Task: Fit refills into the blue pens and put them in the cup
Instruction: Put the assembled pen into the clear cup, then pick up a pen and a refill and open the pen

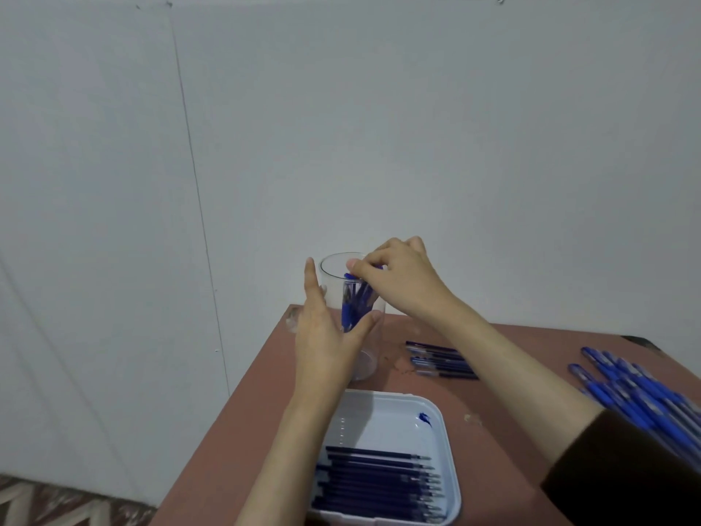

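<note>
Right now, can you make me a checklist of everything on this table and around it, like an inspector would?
Surface: reddish-brown table.
Job's things: clear cup with blue pens standing inside; white tray of dark refills; pile of blue pens at the right edge; row of thin dark sticks, likely refills, right of the cup.
Clutter: blue ink smear in the tray; pale scrap on the table.
Grippers: left hand holds the clear cup; right hand pinches a blue pen at the cup's rim.
Cables: nothing seen.
Surroundings: white wall, patterned floor at lower left.
</note>
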Action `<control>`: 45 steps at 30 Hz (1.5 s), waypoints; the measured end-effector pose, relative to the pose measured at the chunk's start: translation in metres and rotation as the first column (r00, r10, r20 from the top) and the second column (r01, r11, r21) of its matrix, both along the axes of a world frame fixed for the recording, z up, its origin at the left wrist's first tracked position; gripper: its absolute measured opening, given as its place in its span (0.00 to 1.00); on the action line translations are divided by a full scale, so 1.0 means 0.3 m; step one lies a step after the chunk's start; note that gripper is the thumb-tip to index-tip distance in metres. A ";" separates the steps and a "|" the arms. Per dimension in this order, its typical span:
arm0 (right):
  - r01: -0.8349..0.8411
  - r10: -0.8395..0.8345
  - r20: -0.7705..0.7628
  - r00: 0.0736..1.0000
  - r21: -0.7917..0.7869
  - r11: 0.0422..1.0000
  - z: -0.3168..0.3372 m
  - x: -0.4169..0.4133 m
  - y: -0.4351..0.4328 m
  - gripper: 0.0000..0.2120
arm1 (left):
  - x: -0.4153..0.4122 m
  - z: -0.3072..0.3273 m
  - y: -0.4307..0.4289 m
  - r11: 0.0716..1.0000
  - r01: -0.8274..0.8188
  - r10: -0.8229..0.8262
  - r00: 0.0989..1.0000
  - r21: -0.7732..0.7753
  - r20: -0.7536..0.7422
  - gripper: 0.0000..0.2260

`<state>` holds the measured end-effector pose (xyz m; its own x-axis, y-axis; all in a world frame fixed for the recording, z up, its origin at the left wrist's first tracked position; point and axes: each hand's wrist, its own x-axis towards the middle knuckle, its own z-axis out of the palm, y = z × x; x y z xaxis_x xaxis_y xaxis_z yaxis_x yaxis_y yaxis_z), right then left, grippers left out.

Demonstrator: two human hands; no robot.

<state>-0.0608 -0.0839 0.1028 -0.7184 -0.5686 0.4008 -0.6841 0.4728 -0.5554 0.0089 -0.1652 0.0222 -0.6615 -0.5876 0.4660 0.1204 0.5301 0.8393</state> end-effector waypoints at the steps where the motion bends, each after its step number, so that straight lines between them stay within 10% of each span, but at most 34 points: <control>1: -0.003 0.003 -0.016 1.000 0.013 1.000 -0.002 -0.001 0.001 0.20 | -0.001 -0.002 0.000 1.000 0.000 0.000 1.000 0.002 -0.001 0.48; 9: -0.078 0.079 0.009 0.997 -0.103 0.992 -0.012 0.009 0.050 0.13 | 0.004 -0.006 -0.003 0.992 -0.069 0.068 0.998 -0.109 -0.020 0.47; 16: 0.044 -0.039 0.049 0.998 -0.103 0.994 -0.065 -0.042 0.296 0.09 | 0.036 0.025 0.108 0.797 -0.427 0.273 0.886 -0.426 -0.376 0.25; 25: 0.391 -0.446 0.085 0.891 0.356 0.849 -0.164 -0.142 0.722 0.02 | -0.091 -0.033 0.449 0.852 -0.007 -0.084 0.985 -0.524 -0.149 0.16; 31: 0.382 -0.509 -0.008 0.860 0.672 0.634 -0.162 -0.135 0.796 0.16 | -0.113 -0.067 0.501 0.825 0.065 -0.159 0.980 -0.562 -0.121 0.13; 40: 0.400 -0.412 -0.178 0.893 0.732 0.551 -0.207 -0.105 0.754 0.18 | -0.100 -0.064 0.484 0.851 0.054 -0.133 0.984 -0.522 -0.115 0.16; 45: 0.358 -0.327 -0.174 0.929 0.645 0.674 -0.221 -0.051 0.691 0.16 | -0.098 -0.062 0.468 0.866 0.056 -0.130 0.985 -0.497 -0.115 0.16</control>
